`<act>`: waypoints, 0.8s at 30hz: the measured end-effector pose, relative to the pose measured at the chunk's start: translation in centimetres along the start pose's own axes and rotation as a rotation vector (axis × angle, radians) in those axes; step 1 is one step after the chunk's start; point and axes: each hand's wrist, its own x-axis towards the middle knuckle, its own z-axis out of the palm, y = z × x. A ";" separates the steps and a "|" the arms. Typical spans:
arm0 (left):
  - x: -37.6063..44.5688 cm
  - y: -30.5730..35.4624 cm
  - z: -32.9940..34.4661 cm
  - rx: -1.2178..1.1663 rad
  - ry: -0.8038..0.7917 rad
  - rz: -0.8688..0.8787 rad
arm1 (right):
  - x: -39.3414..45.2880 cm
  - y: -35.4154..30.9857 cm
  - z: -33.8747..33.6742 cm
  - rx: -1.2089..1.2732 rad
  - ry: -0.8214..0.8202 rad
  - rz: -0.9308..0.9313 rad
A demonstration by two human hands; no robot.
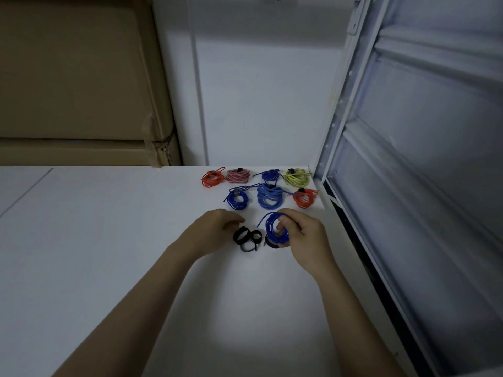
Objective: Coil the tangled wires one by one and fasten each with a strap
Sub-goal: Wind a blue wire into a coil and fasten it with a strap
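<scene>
My right hand (300, 235) grips a coiled dark blue wire (272, 227), thumb through the coil, held just above the white table (109, 240). One wire end sticks out to the upper left. Under the coil lies a black strap (272, 244). My left hand (215, 227) hovers with curled fingers beside a small heap of black and grey looped straps (246, 238); whether it touches them I cannot tell.
Several strapped coils lie in rows behind: red (213, 177), pink (238, 175), blue (269, 176), yellow (297, 177), blue (237, 198), light blue (269, 198), red (304, 197). A white metal frame (353, 186) stands along the table's right edge. Cardboard boxes (76, 77) stand at the back left.
</scene>
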 end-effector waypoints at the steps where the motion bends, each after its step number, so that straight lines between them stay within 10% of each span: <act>1: 0.2 -0.1 0.3 0.006 -0.008 -0.010 | 0.2 0.1 0.1 -0.010 -0.005 0.003; 18: -2.5 -0.6 -1.7 -0.033 0.470 0.142 | 0.2 -5.4 3.8 0.086 -0.334 -0.012; 24: -3.4 -0.2 -2.9 -0.612 0.454 -0.069 | -1.2 -6.1 4.0 0.152 -0.469 -0.004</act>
